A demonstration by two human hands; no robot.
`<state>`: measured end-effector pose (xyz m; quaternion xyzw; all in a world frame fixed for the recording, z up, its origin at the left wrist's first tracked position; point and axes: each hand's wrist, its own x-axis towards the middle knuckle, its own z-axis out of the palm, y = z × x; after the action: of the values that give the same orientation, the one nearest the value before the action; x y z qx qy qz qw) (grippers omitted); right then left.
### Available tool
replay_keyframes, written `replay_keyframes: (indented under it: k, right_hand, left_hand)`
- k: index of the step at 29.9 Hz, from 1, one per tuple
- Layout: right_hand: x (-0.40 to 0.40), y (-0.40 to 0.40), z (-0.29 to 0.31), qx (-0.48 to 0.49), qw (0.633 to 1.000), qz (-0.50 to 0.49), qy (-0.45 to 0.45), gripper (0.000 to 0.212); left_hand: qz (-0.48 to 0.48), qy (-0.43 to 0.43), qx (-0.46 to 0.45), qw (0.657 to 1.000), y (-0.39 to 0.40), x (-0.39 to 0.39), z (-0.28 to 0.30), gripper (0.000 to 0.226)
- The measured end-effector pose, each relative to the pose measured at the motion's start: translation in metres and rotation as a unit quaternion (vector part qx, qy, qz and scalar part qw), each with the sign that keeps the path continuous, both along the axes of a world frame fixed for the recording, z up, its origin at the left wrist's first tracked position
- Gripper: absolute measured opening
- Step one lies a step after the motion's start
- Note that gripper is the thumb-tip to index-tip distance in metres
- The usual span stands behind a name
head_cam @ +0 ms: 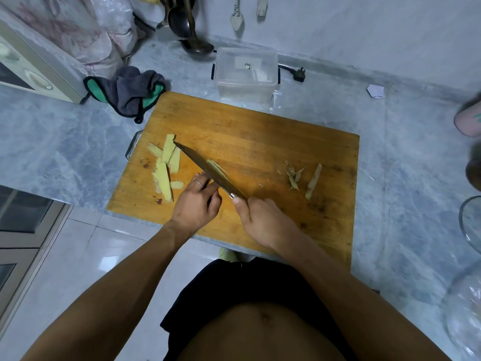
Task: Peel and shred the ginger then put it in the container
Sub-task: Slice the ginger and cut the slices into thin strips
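Several pale yellow ginger slices (164, 168) lie on the left part of the wooden cutting board (260, 131). My right hand (263, 222) grips the handle of a knife (208, 169) whose blade runs up and to the left across the board. A few thin ginger strips (217, 166) lie against the blade. My left hand (196, 201) has its fingers curled down on a ginger piece beside the blade; that piece is mostly hidden. Brown peelings (302, 178) lie on the board's right side. A clear plastic container (246, 72) stands behind the board.
A grey and green cloth (130, 91) lies at the board's back left corner. Ladles (192, 35) hang behind the container, and a black plug (299, 74) lies to its right. A glass bowl (468, 225) sits at the right edge, an appliance (28, 66) at the left.
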<state>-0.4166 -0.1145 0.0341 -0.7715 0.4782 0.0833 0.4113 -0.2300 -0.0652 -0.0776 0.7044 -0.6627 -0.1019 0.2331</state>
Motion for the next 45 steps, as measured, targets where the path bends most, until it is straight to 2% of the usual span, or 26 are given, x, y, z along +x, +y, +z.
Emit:
replay_keyframes:
  k: [8,15,36,45]
  right_hand:
    - [0.006,0.005,-0.007,-0.013,1.0,0.001,0.008,0.058]
    - [0.003,0.001,-0.005,-0.018,1.0,-0.001,0.004,0.062]
    - [0.011,0.0,-0.002,-0.016,1.0,0.001,-0.011,0.06]
    - [0.002,0.001,-0.001,-0.009,1.0,0.01,-0.014,0.051]
  left_hand:
    - [0.002,-0.011,-0.008,1.0,0.0,-0.004,0.005,0.028]
    - [-0.001,0.029,0.004,1.0,0.002,-0.002,0.003,0.028]
    - [0.001,0.009,0.004,1.0,0.002,-0.002,0.003,0.03]
    - [0.008,0.0,-0.013,1.0,0.001,-0.004,0.004,0.027]
